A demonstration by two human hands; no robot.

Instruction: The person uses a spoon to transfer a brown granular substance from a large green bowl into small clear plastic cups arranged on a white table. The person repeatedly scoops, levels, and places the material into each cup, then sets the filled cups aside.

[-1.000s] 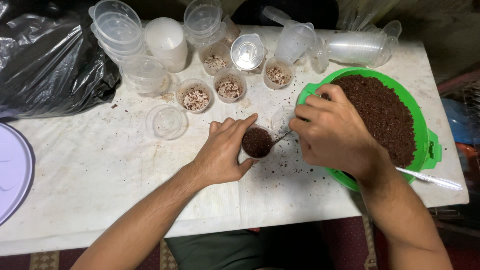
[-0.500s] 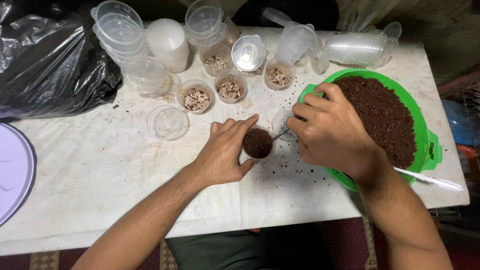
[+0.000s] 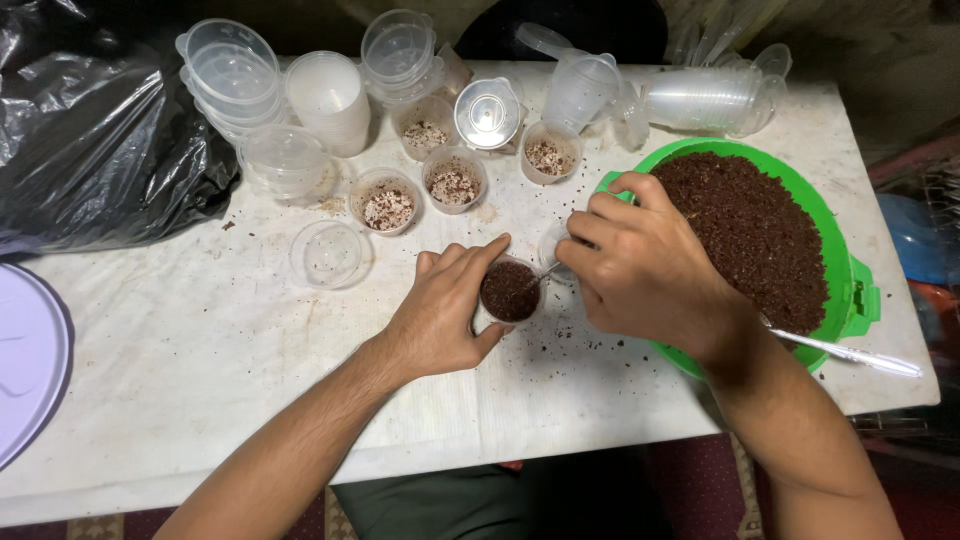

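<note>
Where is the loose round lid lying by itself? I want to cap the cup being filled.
In the head view, the lid lies flat on the table, left of the left hand.

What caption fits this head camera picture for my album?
Left hand steadies a small cup of brown soil while right hand holds a spoon beside a green basin.

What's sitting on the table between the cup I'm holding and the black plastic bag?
In the head view, one clear round lid lies on the white table between the soil-filled cup and the black bag; otherwise bare, crumb-speckled tabletop.
</note>
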